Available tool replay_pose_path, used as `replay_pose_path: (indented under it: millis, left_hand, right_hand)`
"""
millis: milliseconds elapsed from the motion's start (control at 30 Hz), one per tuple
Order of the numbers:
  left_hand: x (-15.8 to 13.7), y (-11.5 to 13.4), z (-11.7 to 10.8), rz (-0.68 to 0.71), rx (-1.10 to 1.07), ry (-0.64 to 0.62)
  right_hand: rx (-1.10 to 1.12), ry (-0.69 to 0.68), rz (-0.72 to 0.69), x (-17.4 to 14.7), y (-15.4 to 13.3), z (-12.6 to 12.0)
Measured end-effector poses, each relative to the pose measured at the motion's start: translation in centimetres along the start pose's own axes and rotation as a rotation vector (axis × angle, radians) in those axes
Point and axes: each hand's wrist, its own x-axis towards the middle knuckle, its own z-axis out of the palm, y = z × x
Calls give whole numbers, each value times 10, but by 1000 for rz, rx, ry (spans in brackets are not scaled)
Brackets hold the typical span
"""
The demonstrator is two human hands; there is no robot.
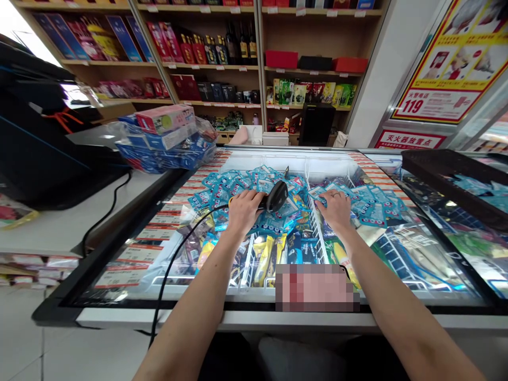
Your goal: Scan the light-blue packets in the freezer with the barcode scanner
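Note:
My left hand [245,210] is closed around the handle of a black barcode scanner [277,197]. The scanner's head points to the right, above a heap of small blue printed packets [226,188]. From it a black cable [174,259] trails left and down over the freezer's front edge. My right hand [335,209] rests with fingers spread at the left side of a second spread of blue packets [369,203]. Both groups of packets lie on the glass top [159,233] of a chest freezer. Whether a packet is under my right fingertips is hard to make out.
Wrapped ice creams [264,254] and white wire dividers [315,225] show through the glass. A blurred-out flat object [317,288] lies at the front edge. Plastic-wrapped boxes [166,137] sit at the back left. A dark open tray [448,180] with blue packets stands right. Stocked shelves [214,66] rise behind.

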Motion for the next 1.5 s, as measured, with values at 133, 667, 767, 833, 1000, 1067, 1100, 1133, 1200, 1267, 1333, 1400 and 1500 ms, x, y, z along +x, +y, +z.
replay_pose_path:
  millis: [133, 667, 767, 833, 1000, 1067, 1100, 1133, 1200, 1267, 1333, 1400, 1500]
  left_hand:
    - [0, -1, 3, -19, 18, 9]
    - [0, 0, 2, -34, 36, 7]
    - [0, 0, 3, -36, 27, 4]
    - [-1, 0, 3, -39, 15, 7]
    - [0, -1, 5, -41, 14, 17]
    - [0, 0, 6, -37, 18, 15]
    - [0, 0, 6, -37, 18, 14]
    - [0, 0, 6, -37, 17, 12]
    - [0, 0, 5, -40, 15, 9]
    - [0, 0, 5, -41, 15, 6]
    - [0, 1, 5, -40, 14, 2]
    - [0, 1, 5, -41, 13, -1]
    - [0, 1, 5, -43, 19, -2]
  right_hand:
    - [-86, 26, 55, -2, 1, -1]
    - [216, -120, -286, -6, -35, 3]
    - [260, -152, -376, -6, -34, 0]
    - [303, -174, -448, -4, -33, -1]
    - [313, -143, -383, -1, -31, 0]
    - [286, -138, -320, -2, -32, -1]
    - [269, -136, -297, -2, -34, -2]
    - [251, -129, -279, -3, -35, -3]
    - [221, -108, -279, -4, -38, -5]
    - [205, -108, -337, -5, -39, -6]
    - [198, -136, -410, -4, -38, -5]
    - [198, -166, -430, -3, -34, -2]
    - [231, -165, -384, -1, -28, 3]
